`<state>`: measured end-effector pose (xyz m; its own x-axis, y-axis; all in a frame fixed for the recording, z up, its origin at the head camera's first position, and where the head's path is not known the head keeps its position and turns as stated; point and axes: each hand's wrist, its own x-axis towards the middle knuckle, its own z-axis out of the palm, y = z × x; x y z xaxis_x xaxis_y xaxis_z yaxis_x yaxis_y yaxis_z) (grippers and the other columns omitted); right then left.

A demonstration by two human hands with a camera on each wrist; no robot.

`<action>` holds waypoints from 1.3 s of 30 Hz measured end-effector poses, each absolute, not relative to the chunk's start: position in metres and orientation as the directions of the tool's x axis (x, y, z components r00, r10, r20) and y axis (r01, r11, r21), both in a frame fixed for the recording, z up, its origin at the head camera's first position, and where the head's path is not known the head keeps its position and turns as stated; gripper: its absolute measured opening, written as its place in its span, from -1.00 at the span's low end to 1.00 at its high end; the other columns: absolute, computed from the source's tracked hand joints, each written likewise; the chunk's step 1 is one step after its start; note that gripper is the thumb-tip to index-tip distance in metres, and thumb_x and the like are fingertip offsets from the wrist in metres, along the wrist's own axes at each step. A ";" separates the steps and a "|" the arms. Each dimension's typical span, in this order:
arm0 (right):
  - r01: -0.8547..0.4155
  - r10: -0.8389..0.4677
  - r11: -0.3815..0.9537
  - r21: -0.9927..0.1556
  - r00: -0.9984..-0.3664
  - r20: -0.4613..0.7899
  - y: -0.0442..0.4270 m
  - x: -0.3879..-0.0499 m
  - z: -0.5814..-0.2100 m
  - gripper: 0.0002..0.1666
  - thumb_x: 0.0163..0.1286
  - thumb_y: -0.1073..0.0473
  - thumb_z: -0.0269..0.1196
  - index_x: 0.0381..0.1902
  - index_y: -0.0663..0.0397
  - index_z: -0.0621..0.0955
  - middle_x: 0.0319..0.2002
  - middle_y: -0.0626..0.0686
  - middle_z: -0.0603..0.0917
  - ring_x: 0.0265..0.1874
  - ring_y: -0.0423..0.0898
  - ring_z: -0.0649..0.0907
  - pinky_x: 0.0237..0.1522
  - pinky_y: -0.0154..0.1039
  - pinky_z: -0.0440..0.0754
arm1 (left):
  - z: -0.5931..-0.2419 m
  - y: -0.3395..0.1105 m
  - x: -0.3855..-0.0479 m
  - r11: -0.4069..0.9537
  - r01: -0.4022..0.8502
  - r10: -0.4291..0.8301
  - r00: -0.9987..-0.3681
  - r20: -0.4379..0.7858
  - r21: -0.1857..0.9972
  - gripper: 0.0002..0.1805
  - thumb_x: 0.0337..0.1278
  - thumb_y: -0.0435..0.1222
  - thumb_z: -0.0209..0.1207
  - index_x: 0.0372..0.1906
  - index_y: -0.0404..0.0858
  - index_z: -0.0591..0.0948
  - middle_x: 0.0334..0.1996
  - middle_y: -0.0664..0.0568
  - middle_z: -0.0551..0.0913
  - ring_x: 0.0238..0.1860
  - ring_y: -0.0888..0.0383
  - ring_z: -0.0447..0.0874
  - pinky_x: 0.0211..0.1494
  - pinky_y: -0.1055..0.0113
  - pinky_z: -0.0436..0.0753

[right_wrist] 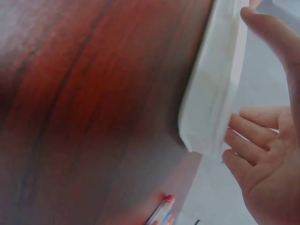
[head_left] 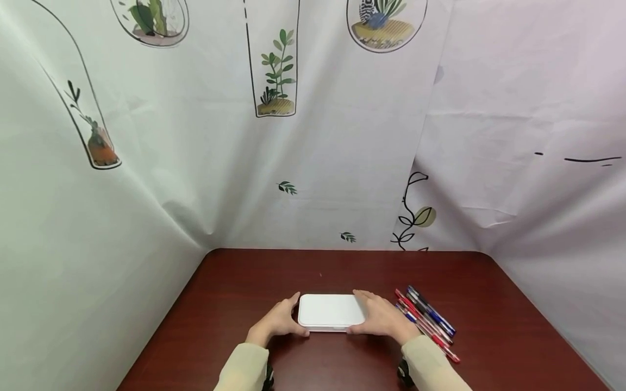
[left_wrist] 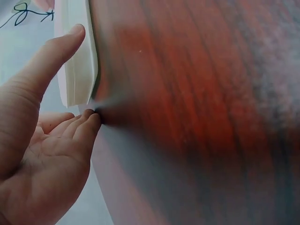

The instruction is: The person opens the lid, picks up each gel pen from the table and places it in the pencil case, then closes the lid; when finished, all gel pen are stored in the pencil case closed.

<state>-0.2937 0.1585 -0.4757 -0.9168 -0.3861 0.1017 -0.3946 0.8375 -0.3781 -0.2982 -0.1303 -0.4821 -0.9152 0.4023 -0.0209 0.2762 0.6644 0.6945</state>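
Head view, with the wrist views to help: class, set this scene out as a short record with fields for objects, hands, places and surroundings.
Main object: white case, rectangular, between the two hands
Left hand: at the case's left end, thumb at its near side
Right hand: at the case's right end, thumb at its near side
Grip firmness: cannot be told
Other objects: pens, some red, some blue, bunched right of the case
Surface: reddish-brown table
Backdrop: white cloth printed with plants
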 end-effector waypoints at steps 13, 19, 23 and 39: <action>-0.410 -0.404 0.836 -0.365 -0.910 0.096 0.155 -0.296 -0.474 0.21 -0.13 -0.42 0.46 0.31 0.26 0.45 0.25 0.23 0.53 0.21 0.14 0.54 0.22 0.12 0.50 | -0.490 -0.122 -0.309 0.667 0.290 0.394 -0.919 0.005 0.686 0.12 -0.42 -0.30 0.60 0.40 -0.42 0.28 0.21 -0.27 0.51 0.17 -0.10 0.48 0.19 -0.02 0.48; -0.416 -0.418 0.842 -0.343 -0.906 0.072 0.153 -0.300 -0.472 0.17 -0.15 -0.28 0.54 0.32 0.27 0.44 0.25 0.22 0.50 0.18 0.13 0.55 0.20 0.10 0.52 | -0.494 -0.124 -0.310 0.653 0.335 0.408 -0.911 0.058 0.679 -0.08 -0.48 -0.29 0.62 0.22 -0.22 0.47 0.02 -0.07 0.62 0.00 0.04 0.52 0.09 0.07 0.52; -0.414 -0.428 0.844 -0.340 -0.903 0.034 0.152 -0.301 -0.469 0.11 -0.14 -0.17 0.56 0.31 0.26 0.45 0.27 0.22 0.48 0.17 0.13 0.54 0.19 0.11 0.52 | -0.496 -0.125 -0.309 0.661 0.341 0.409 -0.911 0.061 0.668 -0.11 -0.46 -0.26 0.62 0.20 -0.17 0.48 0.02 -0.03 0.63 -0.01 0.10 0.53 0.07 0.14 0.53; -0.561 -0.564 0.814 -0.155 -0.826 0.028 0.148 -0.320 -0.457 -0.13 -0.23 -0.20 0.57 -0.04 0.27 0.62 -0.20 0.07 0.65 -0.25 -0.04 0.59 -0.16 -0.11 0.63 | -0.490 -0.124 -0.307 0.657 0.359 0.437 -0.898 0.053 0.663 -0.12 -0.38 -0.26 0.59 0.23 -0.20 0.44 0.00 -0.02 0.63 -0.06 0.14 0.53 0.03 0.20 0.54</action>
